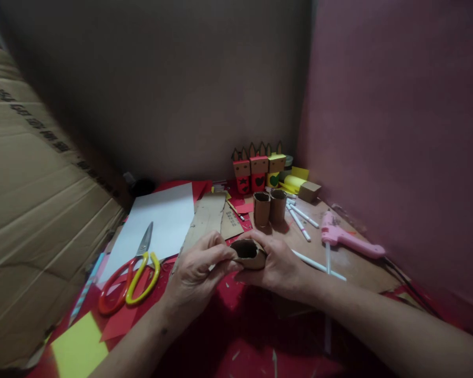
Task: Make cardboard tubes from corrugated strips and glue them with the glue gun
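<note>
Between my two hands is a brown cardboard tube (249, 252), its rough-edged opening tilted up toward me. My left hand (205, 262) pinches the rim at its left side with thumb and forefinger. Wrapped round the right side of the tube is my right hand (278, 262). Just beyond them two more cardboard tubes stand upright side by side, a left one (262, 211) and a right one (278, 207). The inside of the held tube is dark.
Scissors (136, 278) with red and yellow handles lie left on white paper (161, 220). A pink glue gun (350, 239) rests right, its glue stick pointing toward me. White markers (298, 221) lie near decorated figures (259, 173) at the back. Cardboard (35, 210) walls the left.
</note>
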The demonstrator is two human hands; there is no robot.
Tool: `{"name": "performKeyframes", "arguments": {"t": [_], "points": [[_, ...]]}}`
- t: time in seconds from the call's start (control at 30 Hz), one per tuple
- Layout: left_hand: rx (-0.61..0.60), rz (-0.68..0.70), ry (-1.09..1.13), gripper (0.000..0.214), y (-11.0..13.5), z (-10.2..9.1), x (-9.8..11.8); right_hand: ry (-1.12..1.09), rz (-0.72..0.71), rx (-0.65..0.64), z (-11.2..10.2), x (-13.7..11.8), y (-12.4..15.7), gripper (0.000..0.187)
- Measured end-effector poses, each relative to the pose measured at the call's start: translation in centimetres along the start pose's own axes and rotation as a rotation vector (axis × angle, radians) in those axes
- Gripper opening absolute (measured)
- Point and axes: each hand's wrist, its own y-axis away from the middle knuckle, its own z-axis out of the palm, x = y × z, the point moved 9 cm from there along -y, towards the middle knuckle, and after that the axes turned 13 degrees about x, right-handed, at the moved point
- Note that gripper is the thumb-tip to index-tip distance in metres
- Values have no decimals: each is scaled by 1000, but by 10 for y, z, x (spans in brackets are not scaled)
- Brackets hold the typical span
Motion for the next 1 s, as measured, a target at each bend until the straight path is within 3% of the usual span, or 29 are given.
{"name": "performKeyframes", "arguments": {"t": [0.13, 0.2, 0.27, 0.37, 0.5, 0.6, 0.67, 0.83, 1.0], "points": [[64, -101, 95, 12, -1, 0, -6, 12, -23, 48, -2, 1, -1, 41], [102, -214, 225, 39, -1, 3, -15, 0, -30, 107, -6, 2, -4, 53], [56, -284, 301, 47, -4, 12, -20, -7, -16, 144, -11, 3, -7, 67], [-31, -244, 252, 29, -18, 22, -11, -25, 31, 83, -18, 3, -13, 77], [-65, -136, 143, 22, -50, 31, 12, -127, 119, 11, -43, 9, -19, 87], [-77, -118, 120, 20, -70, 50, 14, -109, 190, 136, -71, 27, -22, 79], [-79, -149, 127, 21, -75, 68, 2, -81, 231, 209, -84, 43, -23, 73], [-101, -292, 149, 22, -65, 105, -44, 8, 373, 263, -97, 76, -15, 64], [-153, -326, 242, 23, -53, 117, -53, 80, 360, 269, -99, 81, -7, 49]]}}
